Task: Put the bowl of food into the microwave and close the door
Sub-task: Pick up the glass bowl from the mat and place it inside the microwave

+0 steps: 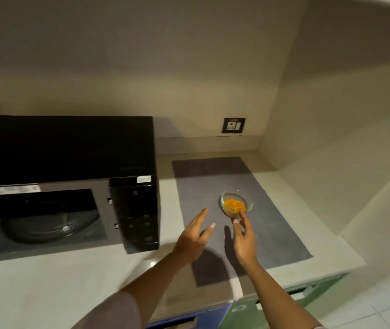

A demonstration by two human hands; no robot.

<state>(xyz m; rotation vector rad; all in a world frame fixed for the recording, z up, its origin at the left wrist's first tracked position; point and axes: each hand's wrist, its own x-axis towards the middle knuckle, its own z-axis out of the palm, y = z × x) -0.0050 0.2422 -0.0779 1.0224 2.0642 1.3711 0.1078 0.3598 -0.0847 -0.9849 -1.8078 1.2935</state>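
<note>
A small clear glass bowl (pixel 235 203) holding orange food sits on a grey mat (pixel 267 224) on the counter, right of the microwave. The black microwave (pixel 70 162) has its cavity exposed, with the glass turntable (pixel 46 227) visible inside; the door itself is out of frame to the left. My left hand (pixel 195 236) hovers open over the mat's left edge, a hand's width short of the bowl. My right hand (pixel 244 236) is open too, its fingertips at the bowl's near rim, touching it or nearly so.
The microwave's control panel (pixel 139 214) faces me between the cavity and the mat. A wall socket (pixel 233 125) sits on the back wall. A side wall closes the counter (pixel 46 293) on the right; its front edge runs below my forearms.
</note>
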